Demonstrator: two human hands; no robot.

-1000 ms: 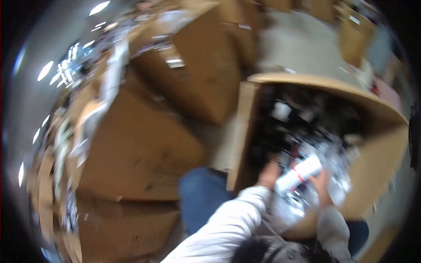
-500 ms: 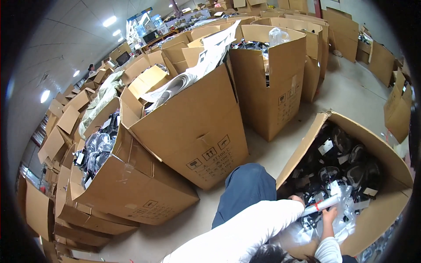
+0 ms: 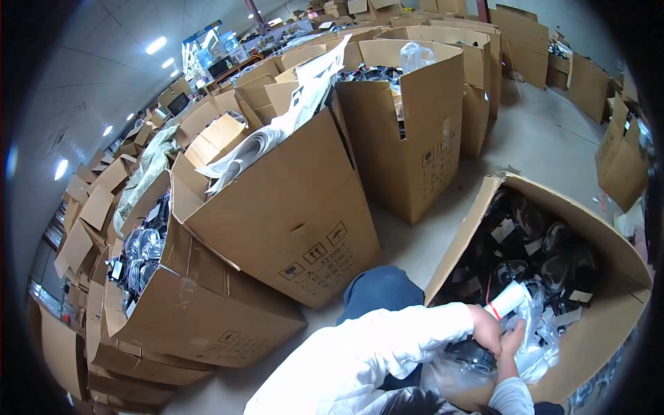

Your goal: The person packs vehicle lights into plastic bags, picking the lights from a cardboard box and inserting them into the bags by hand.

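Both hands meet over the front of the open carton (image 3: pixel 588 356) at the lower right. My left hand (image 3: pixel 486 332) is closed, its fingers curled down over the edge of a dark rounded part (image 3: pixel 472 355); what it grips is hidden. My right hand (image 3: pixel 510 340) touches it from the right, closed at the edge of a clear plastic bag (image 3: pixel 539 339). A white roll (image 3: pixel 508 299) with a red band leans up behind my left hand, its lower end hidden. Black parts with glossy lenses and white labels (image 3: pixel 555 266) fill the carton behind.
Tall cartons stand in rows to the left; one (image 3: pixel 277 214) has white printed sheets (image 3: pixel 266 138) over its rim. Another carton (image 3: pixel 408 131) holds wrapped parts. My knee (image 3: pixel 384 290) is between them and the open carton. Grey floor (image 3: pixel 536 131) runs along the right.
The white roll has tipped more upright and shifted left. My left hand has moved down and right, in front of the roll. My right hand has come left against it. The view has shifted slightly.
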